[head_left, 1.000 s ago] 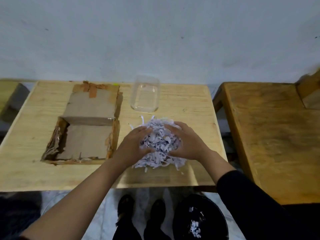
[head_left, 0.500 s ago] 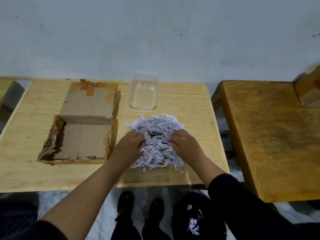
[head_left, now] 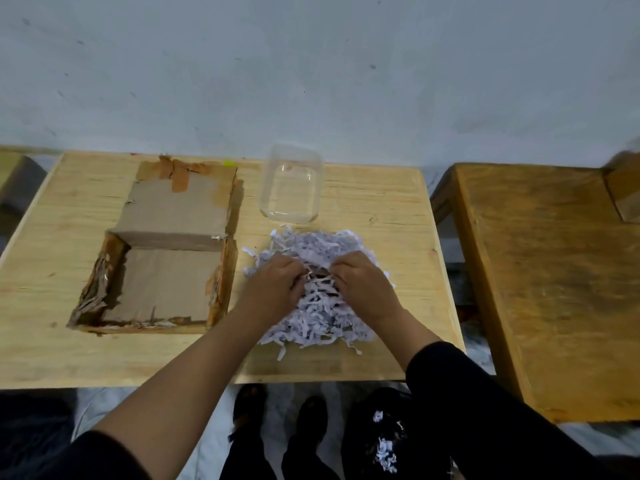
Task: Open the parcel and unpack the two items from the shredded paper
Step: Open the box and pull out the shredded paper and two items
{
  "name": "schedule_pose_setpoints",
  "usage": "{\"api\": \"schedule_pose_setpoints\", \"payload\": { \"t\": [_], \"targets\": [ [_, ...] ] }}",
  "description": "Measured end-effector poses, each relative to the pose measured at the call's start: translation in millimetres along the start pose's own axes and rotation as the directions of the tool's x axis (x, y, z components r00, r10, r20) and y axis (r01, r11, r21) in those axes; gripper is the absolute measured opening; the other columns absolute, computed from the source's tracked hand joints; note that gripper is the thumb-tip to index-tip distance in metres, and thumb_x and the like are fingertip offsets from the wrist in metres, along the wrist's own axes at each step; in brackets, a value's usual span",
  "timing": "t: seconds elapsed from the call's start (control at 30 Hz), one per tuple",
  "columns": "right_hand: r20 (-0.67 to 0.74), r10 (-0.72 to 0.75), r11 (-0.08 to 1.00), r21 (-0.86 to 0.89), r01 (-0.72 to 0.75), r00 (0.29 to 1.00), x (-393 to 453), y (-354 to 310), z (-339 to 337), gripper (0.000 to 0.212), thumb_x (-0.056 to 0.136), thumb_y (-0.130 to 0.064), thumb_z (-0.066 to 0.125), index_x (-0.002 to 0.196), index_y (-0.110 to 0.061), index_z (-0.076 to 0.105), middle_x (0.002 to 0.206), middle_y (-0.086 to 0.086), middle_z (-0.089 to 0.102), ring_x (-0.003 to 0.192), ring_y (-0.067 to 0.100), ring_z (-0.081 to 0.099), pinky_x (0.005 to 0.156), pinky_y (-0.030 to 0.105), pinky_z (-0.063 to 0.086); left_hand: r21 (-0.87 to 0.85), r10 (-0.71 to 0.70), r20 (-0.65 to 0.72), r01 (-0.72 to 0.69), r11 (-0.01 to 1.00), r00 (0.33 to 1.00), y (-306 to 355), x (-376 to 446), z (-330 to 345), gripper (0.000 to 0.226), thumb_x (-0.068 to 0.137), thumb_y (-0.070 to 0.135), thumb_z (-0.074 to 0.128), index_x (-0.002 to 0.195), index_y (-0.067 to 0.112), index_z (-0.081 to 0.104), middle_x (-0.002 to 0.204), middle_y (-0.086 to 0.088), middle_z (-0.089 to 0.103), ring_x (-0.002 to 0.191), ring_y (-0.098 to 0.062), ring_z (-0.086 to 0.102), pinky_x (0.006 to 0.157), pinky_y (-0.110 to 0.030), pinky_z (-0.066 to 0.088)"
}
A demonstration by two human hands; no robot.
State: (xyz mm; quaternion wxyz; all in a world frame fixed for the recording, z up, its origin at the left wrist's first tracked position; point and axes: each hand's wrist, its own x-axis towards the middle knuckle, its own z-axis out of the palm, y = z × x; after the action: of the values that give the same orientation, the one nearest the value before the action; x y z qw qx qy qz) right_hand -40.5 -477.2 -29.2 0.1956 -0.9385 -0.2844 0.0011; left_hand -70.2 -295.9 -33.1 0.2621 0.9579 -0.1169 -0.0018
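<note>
A heap of white shredded paper lies on the light wooden table, right of the open cardboard parcel, whose inside shows only bare cardboard. My left hand and my right hand rest on top of the heap, fingers curled into the strips and pulling them apart. Between my fingertips a dark object shows through the paper; I cannot tell what it is. A clear plastic container stands beyond the heap.
A darker wooden table stands to the right across a narrow gap. Below the table's front edge sits a black bag with some shredded paper in it, beside my feet. A wall runs right behind the tables.
The heap was cupped between both hands and has been set down flat. My hands moved onto its top and parted the strips, exposing a dark spot in the middle.
</note>
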Motion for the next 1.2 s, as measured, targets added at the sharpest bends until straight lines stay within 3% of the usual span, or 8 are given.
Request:
{"api": "schedule_pose_setpoints", "payload": {
  "t": [0.13,0.23,0.33,0.53,0.67,0.77,0.9,1.2],
  "targets": [
    [0.109,0.105,0.974,-0.210,-0.080,0.989,-9,25,-6,0.014,0.082,-0.003,0.057,0.082,-0.010,0.070,0.086,0.003,0.068,0.085,0.020,0.062,0.074,0.031,0.054,0.063,-0.088,-0.023,0.090,0.994,0.996,-18,-8,-13,0.007,0.077,0.005,0.065,0.083,0.001,0.065,0.082,-0.016,0.065,0.084,-0.033,0.059,0.068,-0.035,0.049],
    [-0.092,0.200,0.980,0.009,-0.200,0.976,-13,29,-12,0.005,0.079,0.002,0.064,0.077,-0.001,0.067,0.081,0.011,0.064,0.076,0.025,0.061,0.060,0.034,0.056,0.065,-0.068,-0.091,0.074,0.995,0.993,-22,-7,-19,0.008,0.075,0.005,0.067,0.083,0.004,0.066,0.081,-0.014,0.067,0.080,-0.032,0.062,0.072,-0.036,0.050],
    [-0.173,0.060,0.996,0.069,-0.049,0.983,0,-4,-14,0.005,0.073,0.007,0.066,0.077,0.003,0.068,0.077,0.015,0.067,0.073,0.028,0.063,0.066,0.028,0.050,0.027,0.091,-0.115,-0.089,0.996,0.989,-1,6,-16,0.007,0.080,0.010,0.062,0.086,0.008,0.065,0.083,-0.010,0.066,0.080,-0.025,0.060,0.073,-0.031,0.044],
    [-0.005,0.174,0.969,0.180,-0.170,0.985,11,-16,12,0.021,0.086,-0.004,0.053,0.101,0.004,0.066,0.103,0.020,0.067,0.098,0.034,0.061,0.086,0.037,0.049,-0.100,-0.142,0.111,0.153,0.983,0.984,-6,18,12,0.040,0.088,0.020,0.056,0.127,0.014,0.049,0.122,-0.013,0.057,0.112,-0.029,0.050,0.090,-0.038,0.043],
    [0.016,0.271,0.938,0.221,-0.268,0.962,-5,3,3,0.016,0.083,0.012,0.052,0.094,0.015,0.064,0.094,0.031,0.065,0.085,0.030,0.062,0.081,0.025,0.042,-0.067,-0.229,0.158,0.242,0.968,0.961,-29,6,10,0.046,0.090,0.023,0.054,0.134,0.015,0.042,0.129,-0.012,0.053,0.116,-0.029,0.048,0.094,-0.039,0.041],
    [-0.061,0.278,0.947,0.184,-0.263,0.959,-10,0,-7,0.019,0.089,0.000,0.050,0.098,0.011,0.063,0.097,0.027,0.064,0.088,0.026,0.058,0.082,0.028,0.044,-0.084,-0.144,-0.012,0.142,0.986,0.990,-25,0,0,0.039,0.089,0.018,0.057,0.126,0.010,0.050,0.121,-0.013,0.058,0.112,-0.029,0.053,0.096,-0.036,0.043],
    [-0.015,-0.027,0.980,0.198,0.030,1.000,-16,-23,-5,0.023,0.085,-0.015,0.053,0.096,-0.002,0.070,0.096,0.015,0.069,0.090,0.025,0.063,0.082,0.022,0.043,-0.132,0.089,-0.047,-0.094,0.987,0.995,2,-21,-1,0.039,0.081,0.024,0.067,0.118,0.015,0.056,0.111,-0.008,0.064,0.102,-0.021,0.058,0.084,-0.028,0.046],
    [0.145,0.122,0.983,0.119,-0.140,0.982,-63,8,-2,0.040,0.084,-0.015,0.063,0.124,-0.009,0.057,0.123,0.014,0.058,0.111,0.030,0.057,0.090,0.032,0.047,-0.093,-0.067,0.053,0.072,0.993,0.996,-27,-69,9,0.057,0.075,0.019,0.074,0.126,0.017,0.050,0.123,-0.009,0.057,0.117,-0.027,0.050,0.094,-0.032,0.043]
  ]
}}
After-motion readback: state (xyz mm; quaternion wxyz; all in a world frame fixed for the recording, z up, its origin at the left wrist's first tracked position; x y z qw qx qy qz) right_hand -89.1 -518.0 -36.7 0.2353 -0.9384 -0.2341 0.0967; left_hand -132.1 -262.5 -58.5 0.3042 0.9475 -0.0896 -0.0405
